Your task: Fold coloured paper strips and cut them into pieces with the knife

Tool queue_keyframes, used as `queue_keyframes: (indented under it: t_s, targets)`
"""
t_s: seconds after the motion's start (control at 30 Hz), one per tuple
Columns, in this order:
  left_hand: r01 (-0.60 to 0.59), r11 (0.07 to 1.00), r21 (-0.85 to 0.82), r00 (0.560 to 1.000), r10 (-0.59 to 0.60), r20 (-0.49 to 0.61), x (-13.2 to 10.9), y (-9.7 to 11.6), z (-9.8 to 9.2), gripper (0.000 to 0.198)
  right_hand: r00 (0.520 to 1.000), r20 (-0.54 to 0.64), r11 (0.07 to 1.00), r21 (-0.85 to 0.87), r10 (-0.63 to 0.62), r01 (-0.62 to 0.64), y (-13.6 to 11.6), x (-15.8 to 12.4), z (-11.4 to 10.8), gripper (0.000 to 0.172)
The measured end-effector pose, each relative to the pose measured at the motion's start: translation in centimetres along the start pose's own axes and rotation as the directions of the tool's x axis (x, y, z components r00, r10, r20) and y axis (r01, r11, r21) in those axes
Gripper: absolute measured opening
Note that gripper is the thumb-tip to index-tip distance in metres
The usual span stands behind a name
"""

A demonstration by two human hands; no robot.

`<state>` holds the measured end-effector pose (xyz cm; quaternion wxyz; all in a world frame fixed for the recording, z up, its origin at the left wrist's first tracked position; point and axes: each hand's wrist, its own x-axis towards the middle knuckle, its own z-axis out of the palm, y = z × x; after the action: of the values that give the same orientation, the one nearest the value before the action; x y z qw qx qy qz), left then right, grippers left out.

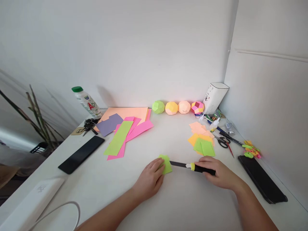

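A small green paper piece [167, 166] lies on the white table, with my left hand [151, 175] pressed on its left side, fingers together. My right hand [215, 170] is closed round the black and yellow handle of a knife [178, 164]. The knife's dark blade points left, its tip at the right edge of the green paper. Beyond my right hand sit several cut pieces in green [204, 147], orange and peach. Long green [119, 138] and pink [143, 130] strips overlap on the left, beside a purple sheet [109, 124].
Paper balls [171, 108] line the wall. At right are a white box [216, 98], glue bottle [214, 125], scissors [222, 142] and black case [262, 179]. At left are a black phone [81, 154], bottle [88, 103], keys [90, 125] and white power strip [31, 205].
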<state>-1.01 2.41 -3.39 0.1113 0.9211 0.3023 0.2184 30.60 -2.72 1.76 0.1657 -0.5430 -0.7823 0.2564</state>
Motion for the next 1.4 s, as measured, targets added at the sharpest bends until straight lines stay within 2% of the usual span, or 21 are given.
queue_keyframes:
  t_s: [0.13, 0.23, 0.4, 1.4]
  targets:
    - [0.061, 0.998, -0.006, 0.997, -0.06, 0.04, 0.3, 0.2, -0.6, 0.027, 0.994, 0.106, 0.999, 0.038, 0.015, -0.019, -0.3, -0.2, -0.3, 0.049]
    - [0.068, 0.997, 0.027, 0.997, -0.069, 0.038, 0.3, 0.1, -0.7, 0.03, 0.991, 0.135, 0.999, 0.025, 0.019, -0.022, -0.8, -0.2, -0.1, 0.05]
    - [0.062, 0.997, 0.047, 0.996, -0.064, 0.059, 0.2, -0.1, -0.4, 0.037, 0.99, 0.141, 1.0, -0.01, 0.028, -0.027, -1.2, -0.4, 0.1, 0.052]
    - [0.034, 0.997, 0.071, 0.998, -0.038, 0.047, 0.2, -0.5, -0.4, 0.028, 0.991, 0.133, 0.999, -0.007, 0.033, -0.032, -1.2, -0.5, 0.2, 0.053]
